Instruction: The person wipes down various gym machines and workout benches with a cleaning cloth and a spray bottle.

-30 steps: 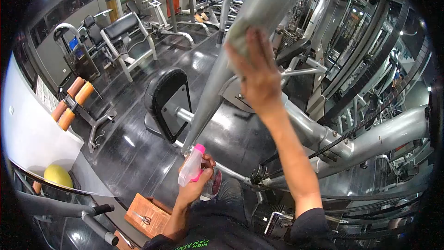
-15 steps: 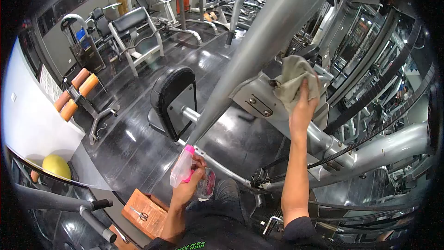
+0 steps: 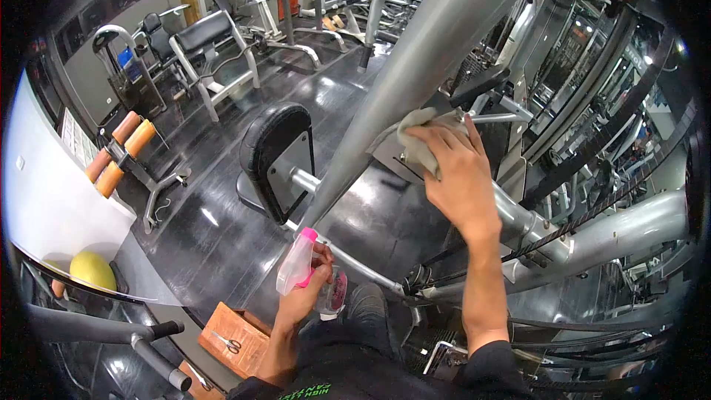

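Note:
My left hand (image 3: 305, 298) is wrapped around a spray bottle (image 3: 295, 270) with a pink and clear head, held low in front of my body. Liquid shows pink in its clear lower part. With my right hand (image 3: 461, 181) I press a light grey-green cloth (image 3: 419, 141) onto the metal bracket plate of a gym machine (image 3: 396, 150). The plate joins a thick slanted silver tube (image 3: 422, 52). My fingers lie over the cloth and partly hide it. Beyond the tube stands a black padded seat back (image 3: 274, 163).
A wooden box (image 3: 237, 341) with scissors (image 3: 227, 342) on it stands low at the left. Grey bars (image 3: 141, 348) jut in nearby. A yellow ball (image 3: 92, 270), a roller-pad bench (image 3: 133, 141) and other machines stand farther off. Black cables (image 3: 585, 211) run along the right.
My right hand has moved left with the cloth and turned, its back now facing up over the plate. The left hand and spray bottle have hardly moved.

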`<state>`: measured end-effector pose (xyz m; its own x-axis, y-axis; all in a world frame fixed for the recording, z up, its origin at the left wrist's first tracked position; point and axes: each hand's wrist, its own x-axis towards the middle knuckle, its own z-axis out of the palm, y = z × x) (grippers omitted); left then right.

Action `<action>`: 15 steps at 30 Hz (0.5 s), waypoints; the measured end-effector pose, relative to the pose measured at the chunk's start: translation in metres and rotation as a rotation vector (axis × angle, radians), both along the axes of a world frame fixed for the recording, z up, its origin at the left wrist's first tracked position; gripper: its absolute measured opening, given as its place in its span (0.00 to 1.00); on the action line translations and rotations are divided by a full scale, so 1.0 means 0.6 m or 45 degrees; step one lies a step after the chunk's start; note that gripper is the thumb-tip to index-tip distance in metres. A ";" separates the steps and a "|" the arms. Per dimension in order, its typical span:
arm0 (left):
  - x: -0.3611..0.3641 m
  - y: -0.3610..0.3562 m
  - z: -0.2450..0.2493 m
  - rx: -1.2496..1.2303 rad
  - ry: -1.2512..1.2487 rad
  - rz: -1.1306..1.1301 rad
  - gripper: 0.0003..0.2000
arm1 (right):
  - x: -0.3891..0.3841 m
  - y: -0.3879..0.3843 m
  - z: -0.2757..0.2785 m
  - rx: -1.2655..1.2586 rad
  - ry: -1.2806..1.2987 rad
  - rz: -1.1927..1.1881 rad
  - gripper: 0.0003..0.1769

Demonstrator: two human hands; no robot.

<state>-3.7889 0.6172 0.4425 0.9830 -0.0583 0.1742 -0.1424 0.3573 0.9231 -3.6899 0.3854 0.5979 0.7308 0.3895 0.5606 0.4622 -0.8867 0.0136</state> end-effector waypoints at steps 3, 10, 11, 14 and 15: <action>0.002 -0.001 -0.003 -0.028 -0.014 -0.026 0.14 | -0.001 -0.016 0.018 0.439 0.282 0.312 0.25; 0.007 -0.001 -0.017 -0.002 -0.005 0.006 0.16 | 0.047 0.012 -0.011 0.574 -0.253 -0.146 0.26; 0.007 -0.001 -0.017 -0.018 0.000 0.004 0.16 | 0.049 0.015 -0.022 0.528 -0.331 -0.166 0.26; 0.008 0.002 -0.018 -0.025 0.001 0.014 0.15 | 0.032 0.018 -0.021 0.601 -0.263 -0.174 0.26; 0.008 0.003 -0.018 -0.016 -0.005 0.019 0.14 | 0.031 0.005 -0.020 0.696 -0.267 -0.125 0.25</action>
<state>-3.7841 0.6192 0.4315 0.9831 -0.0411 0.1785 -0.1513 0.3669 0.9179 -3.6714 0.3885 0.5857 0.6004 -0.0599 0.7974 0.4147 -0.8293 -0.3745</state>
